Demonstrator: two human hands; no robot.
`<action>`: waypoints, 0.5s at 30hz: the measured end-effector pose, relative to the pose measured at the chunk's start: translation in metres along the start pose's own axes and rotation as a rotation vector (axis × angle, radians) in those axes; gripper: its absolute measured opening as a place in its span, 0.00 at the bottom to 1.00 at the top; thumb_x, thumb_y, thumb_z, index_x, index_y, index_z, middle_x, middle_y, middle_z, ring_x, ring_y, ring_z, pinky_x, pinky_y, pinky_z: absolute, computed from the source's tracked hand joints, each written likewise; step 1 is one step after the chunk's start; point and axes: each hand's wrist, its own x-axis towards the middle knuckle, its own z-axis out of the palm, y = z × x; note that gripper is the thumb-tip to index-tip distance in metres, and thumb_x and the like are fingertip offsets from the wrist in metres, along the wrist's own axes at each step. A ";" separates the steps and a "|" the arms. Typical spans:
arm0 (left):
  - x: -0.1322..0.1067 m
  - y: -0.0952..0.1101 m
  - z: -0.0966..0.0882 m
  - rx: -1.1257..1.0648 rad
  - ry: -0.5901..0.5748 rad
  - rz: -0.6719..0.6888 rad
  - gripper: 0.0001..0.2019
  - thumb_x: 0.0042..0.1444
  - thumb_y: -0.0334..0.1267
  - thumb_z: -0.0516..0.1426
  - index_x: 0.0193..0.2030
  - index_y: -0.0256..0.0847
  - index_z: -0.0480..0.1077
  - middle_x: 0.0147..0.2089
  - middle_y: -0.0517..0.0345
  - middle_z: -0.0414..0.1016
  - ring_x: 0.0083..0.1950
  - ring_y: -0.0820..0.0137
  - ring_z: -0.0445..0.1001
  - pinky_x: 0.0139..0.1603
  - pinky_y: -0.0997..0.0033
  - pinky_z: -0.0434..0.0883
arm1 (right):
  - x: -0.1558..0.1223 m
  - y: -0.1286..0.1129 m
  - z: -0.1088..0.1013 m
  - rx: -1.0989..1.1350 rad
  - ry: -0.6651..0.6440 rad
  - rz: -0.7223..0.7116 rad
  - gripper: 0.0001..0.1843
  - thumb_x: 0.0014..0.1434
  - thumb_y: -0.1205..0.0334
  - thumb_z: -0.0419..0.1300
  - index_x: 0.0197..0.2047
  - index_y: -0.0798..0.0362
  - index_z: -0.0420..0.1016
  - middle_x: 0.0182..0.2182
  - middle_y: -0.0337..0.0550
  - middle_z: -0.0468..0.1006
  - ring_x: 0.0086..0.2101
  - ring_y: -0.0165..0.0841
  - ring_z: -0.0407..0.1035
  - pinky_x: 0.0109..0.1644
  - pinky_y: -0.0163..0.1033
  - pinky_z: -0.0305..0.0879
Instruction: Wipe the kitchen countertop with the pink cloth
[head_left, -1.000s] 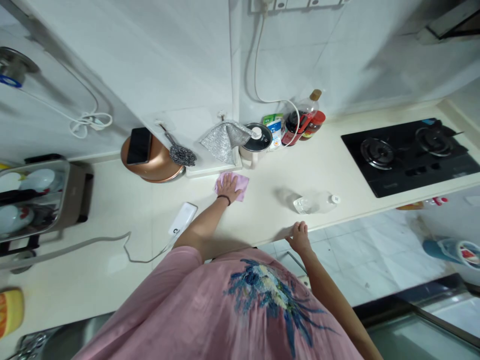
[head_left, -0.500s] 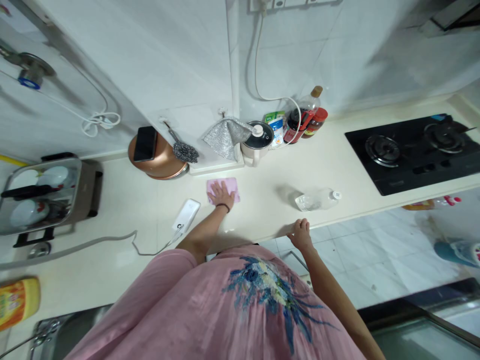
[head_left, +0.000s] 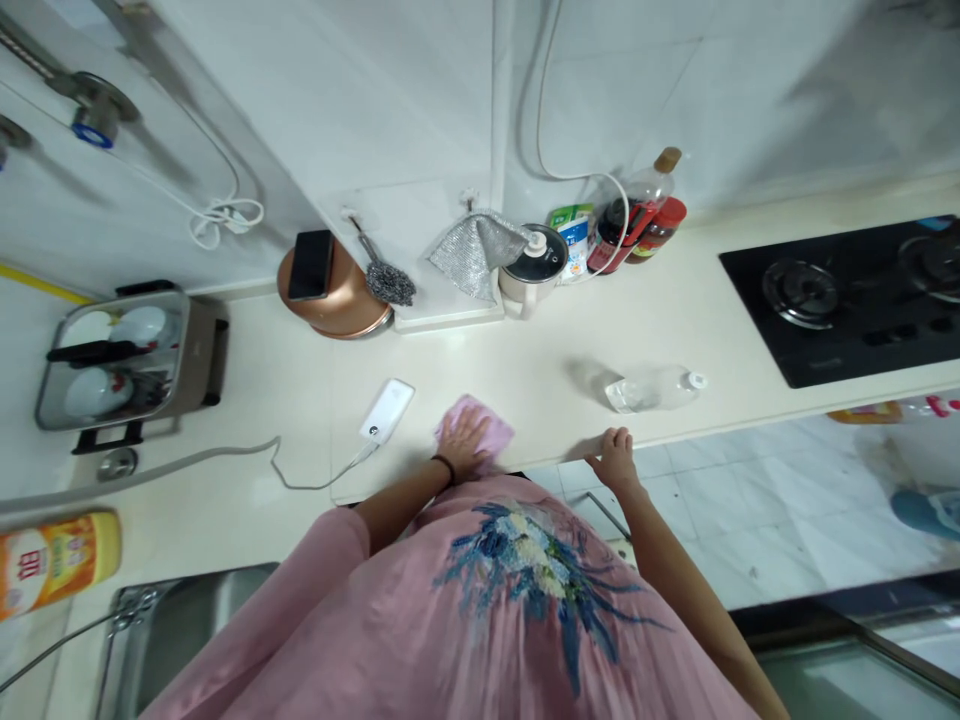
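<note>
My left hand (head_left: 463,442), with a dark band at the wrist, lies flat on a pink cloth (head_left: 495,432) at the front edge of the pale countertop (head_left: 540,370). Its fingers are stretched out and press the cloth down. My right hand (head_left: 616,462) rests at the counter's front edge, its thumb apart from the fingers, holding nothing loose. Just beyond it a clear plastic bottle (head_left: 649,390) with a white cap lies on its side. A white power bank (head_left: 387,410) with a cable plugged in lies to the left of the cloth.
At the back stand a lidded pot (head_left: 534,268), sauce bottles (head_left: 622,225) and a copper-coloured pan (head_left: 352,300) with a phone on it. A gas hob (head_left: 847,310) is right; a pan of dishes (head_left: 180,380) and a sink (head_left: 187,630) are left.
My left hand has drawn the pink cloth toward my body, and the cloth has turned. My right hand stays at the counter edge. The camera view has shifted slightly.
</note>
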 end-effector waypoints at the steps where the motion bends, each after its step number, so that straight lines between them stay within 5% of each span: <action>1: -0.016 -0.018 -0.003 0.020 -0.004 -0.078 0.39 0.70 0.56 0.54 0.83 0.45 0.52 0.84 0.43 0.46 0.85 0.47 0.39 0.81 0.32 0.32 | 0.000 0.000 0.001 0.006 0.007 -0.008 0.54 0.60 0.48 0.60 0.75 0.77 0.45 0.74 0.85 0.46 0.75 0.68 0.40 0.77 0.65 0.43; 4: -0.054 -0.054 -0.006 0.076 -0.038 -0.244 0.39 0.70 0.55 0.53 0.83 0.41 0.52 0.84 0.39 0.44 0.85 0.44 0.38 0.79 0.29 0.36 | -0.002 -0.002 0.000 0.023 0.026 -0.016 0.54 0.60 0.49 0.60 0.75 0.76 0.42 0.75 0.85 0.46 0.75 0.68 0.40 0.77 0.68 0.42; 7: -0.066 -0.060 -0.005 0.115 -0.081 -0.342 0.40 0.70 0.55 0.52 0.83 0.39 0.49 0.84 0.39 0.40 0.85 0.43 0.37 0.79 0.28 0.36 | -0.003 -0.005 -0.003 0.035 0.021 -0.016 0.53 0.61 0.49 0.59 0.75 0.76 0.42 0.75 0.84 0.45 0.75 0.68 0.40 0.76 0.69 0.42; 11: -0.034 -0.028 -0.007 0.106 -0.123 -0.366 0.43 0.69 0.56 0.54 0.84 0.40 0.46 0.85 0.41 0.34 0.85 0.45 0.31 0.80 0.31 0.32 | -0.004 -0.006 -0.005 0.060 -0.007 -0.006 0.54 0.62 0.47 0.59 0.76 0.77 0.42 0.75 0.85 0.43 0.75 0.69 0.37 0.76 0.69 0.40; 15: 0.032 0.032 -0.013 0.009 -0.153 -0.104 0.43 0.69 0.56 0.55 0.84 0.45 0.44 0.86 0.47 0.33 0.85 0.48 0.28 0.80 0.33 0.28 | -0.003 -0.006 -0.004 0.072 -0.021 0.022 0.56 0.61 0.47 0.60 0.77 0.77 0.38 0.76 0.84 0.40 0.76 0.68 0.35 0.77 0.69 0.38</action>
